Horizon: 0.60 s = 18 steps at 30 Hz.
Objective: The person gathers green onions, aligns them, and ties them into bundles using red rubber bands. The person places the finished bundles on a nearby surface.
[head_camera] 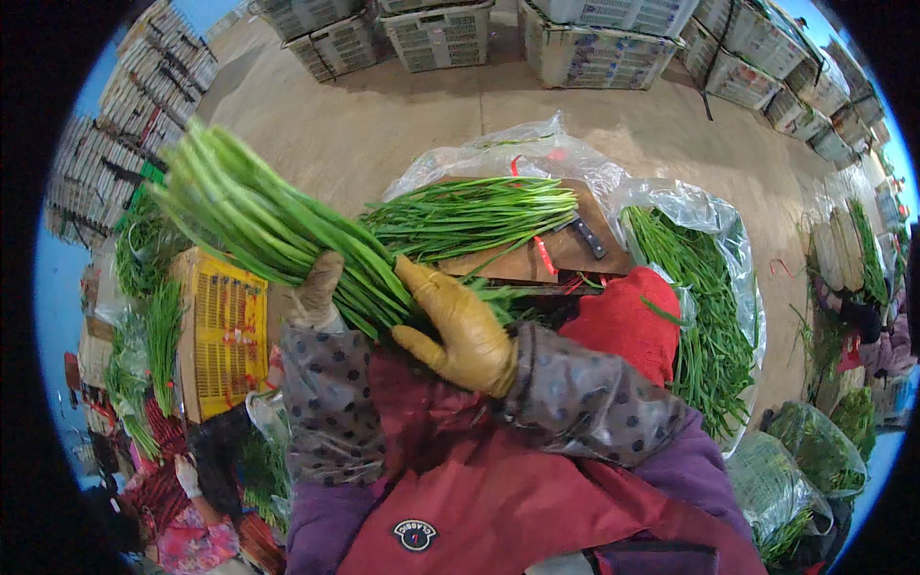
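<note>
A thick bunch of garlic chives (pixel 287 208) slants across the view, its pale stem ends at the upper left, slightly blurred. My left hand (pixel 316 291), in a soiled glove, grips it from below, thumb up along its near side. My right hand (pixel 460 330), in a yellow rubber glove, lies against the leafy end with thumb and fingers spread. Beyond, more chives (pixel 474 215) rest on a brown board (pixel 496 269). A black-handled knife (pixel 589 238) and a red tie strip (pixel 545 255) lie beside them on the board.
To the right, a clear plastic bag (pixel 690 198) holds loose chives (pixel 704 309). A red cloth (pixel 625 323) covers my right knee. At left stands a yellow crate (pixel 230 334), with a co-worker's gloved hand (pixel 188 476) lower down. White plastic crates (pixel 604 57) line the far floor.
</note>
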{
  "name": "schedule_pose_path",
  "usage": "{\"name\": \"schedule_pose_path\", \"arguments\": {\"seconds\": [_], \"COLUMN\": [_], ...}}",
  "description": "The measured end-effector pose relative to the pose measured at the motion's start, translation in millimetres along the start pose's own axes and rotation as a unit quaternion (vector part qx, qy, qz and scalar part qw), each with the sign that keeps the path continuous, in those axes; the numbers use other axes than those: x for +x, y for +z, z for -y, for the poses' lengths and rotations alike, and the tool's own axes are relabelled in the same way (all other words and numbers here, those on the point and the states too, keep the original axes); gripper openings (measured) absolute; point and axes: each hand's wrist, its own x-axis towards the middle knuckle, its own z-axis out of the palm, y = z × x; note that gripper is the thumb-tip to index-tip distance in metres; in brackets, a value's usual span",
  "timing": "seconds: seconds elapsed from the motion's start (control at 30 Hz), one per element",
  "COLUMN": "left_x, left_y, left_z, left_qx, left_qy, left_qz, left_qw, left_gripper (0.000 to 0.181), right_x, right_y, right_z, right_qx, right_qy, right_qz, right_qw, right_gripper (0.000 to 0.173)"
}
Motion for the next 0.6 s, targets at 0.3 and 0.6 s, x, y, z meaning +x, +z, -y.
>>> {"name": "schedule_pose_path", "arguments": {"seconds": [0.3, 0.6], "left_x": [138, 242], "left_y": [157, 154], "left_z": [-15, 108], "left_qx": [0.622, 0.715], "left_qy": [-0.086, -0.188], "left_qz": [0.086, 0.247], "left_qw": [0.773, 0.626], "left_gripper": [0.087, 0.073], "right_x": [29, 22], "right_y": [8, 17], "right_z": [-83, -223], "right_qx": [0.298, 0.395], "right_qy": [0.37, 0.408], "right_qz": [0.014, -0.083], "right_qw": [0.88, 0.819], "right_gripper": [0.035, 0.025]}}
